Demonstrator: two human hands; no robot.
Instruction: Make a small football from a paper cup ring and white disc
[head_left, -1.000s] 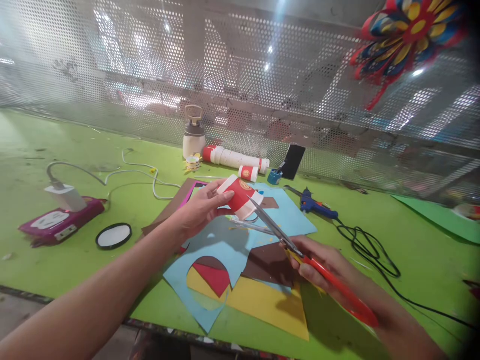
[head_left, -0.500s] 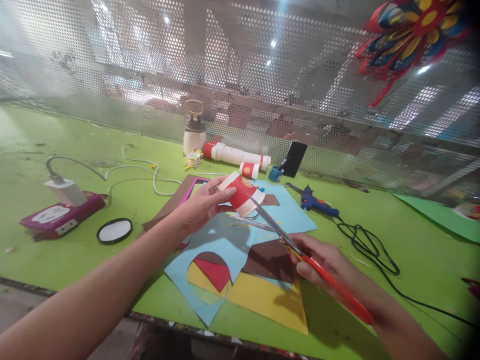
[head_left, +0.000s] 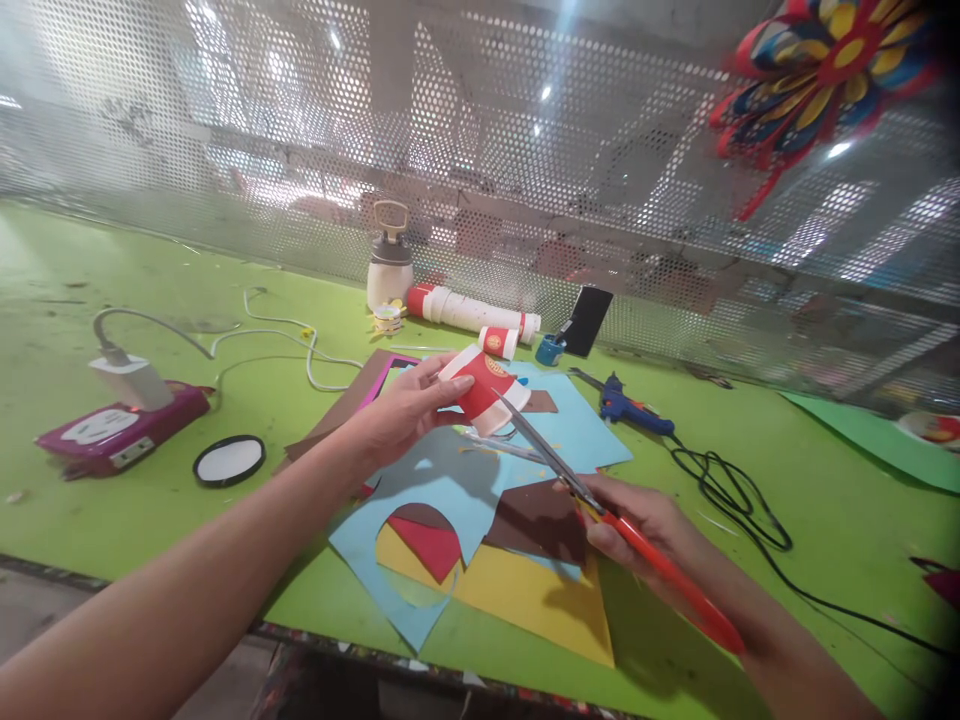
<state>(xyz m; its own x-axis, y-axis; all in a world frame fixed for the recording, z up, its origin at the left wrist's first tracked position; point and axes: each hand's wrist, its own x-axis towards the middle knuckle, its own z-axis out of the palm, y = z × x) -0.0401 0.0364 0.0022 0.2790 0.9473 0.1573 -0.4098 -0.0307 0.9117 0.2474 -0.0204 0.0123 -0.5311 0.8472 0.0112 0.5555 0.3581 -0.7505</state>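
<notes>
A red and white paper cup [head_left: 480, 385] is pinched by its left end in my left hand [head_left: 409, 410], tilted above the blue sheets. My right hand [head_left: 634, 520] is wrapped round the orange handles of long scissors [head_left: 551, 455]. The scissor blades point up and left, their tips at the cup's right side. Below the cup lie a light blue sheet [head_left: 592, 430], a brown piece [head_left: 540, 520] and a yellow sheet [head_left: 540, 605]. A blue sheet with a round hole [head_left: 360, 540] lies nearer the front edge.
At the back stand a sprayer bottle [head_left: 390, 275], a red-and-white tube [head_left: 465, 310], a second cup [head_left: 498, 342] and a blue jar [head_left: 550, 350]. A glue gun [head_left: 634, 408] with black cord is right; a purple power strip [head_left: 120, 435] and black-rimmed disc [head_left: 229, 461] are left.
The view has shifted slightly. The cup has turned a little in my left hand, and the scissors have moved slightly left.
</notes>
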